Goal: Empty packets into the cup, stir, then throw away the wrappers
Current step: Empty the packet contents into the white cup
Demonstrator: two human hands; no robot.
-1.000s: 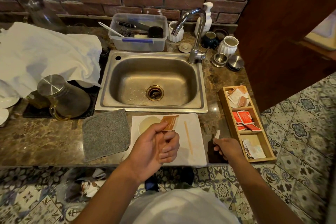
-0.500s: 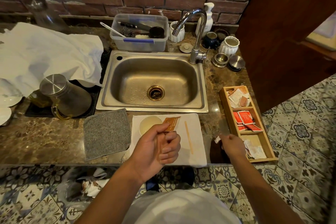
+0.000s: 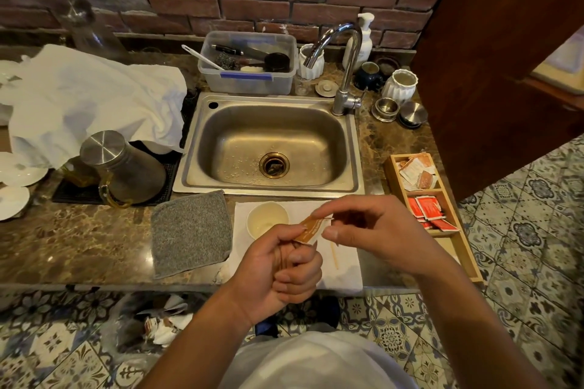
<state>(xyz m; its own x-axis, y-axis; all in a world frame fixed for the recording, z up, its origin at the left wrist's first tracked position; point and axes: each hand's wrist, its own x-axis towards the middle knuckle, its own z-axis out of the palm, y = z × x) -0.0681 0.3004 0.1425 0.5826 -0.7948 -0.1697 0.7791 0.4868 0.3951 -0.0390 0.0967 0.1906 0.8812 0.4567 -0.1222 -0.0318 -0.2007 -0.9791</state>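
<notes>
An orange-brown packet [image 3: 311, 229] is pinched between both hands just right of the white paper cup [image 3: 267, 219]. My left hand [image 3: 278, 268] grips its lower end with thumb and fingers. My right hand [image 3: 369, 230] holds its top corner between thumb and forefinger. The cup stands upright on a white napkin [image 3: 344, 268], and pale liquid shows inside it. A thin wooden stir stick [image 3: 334, 256] lies on the napkin, partly hidden under my hands.
A wooden tray [image 3: 442, 230] with red and orange packets sits at the right. A grey cloth [image 3: 191, 232] lies left of the cup. The steel sink [image 3: 268, 145] is behind. A plastic bag with wrappers [image 3: 158, 325] sits on the floor below the counter edge.
My right hand has come from the counter edge near the tray over to the packet and taken hold of its top. My left hand has stayed near the cup with the packet.
</notes>
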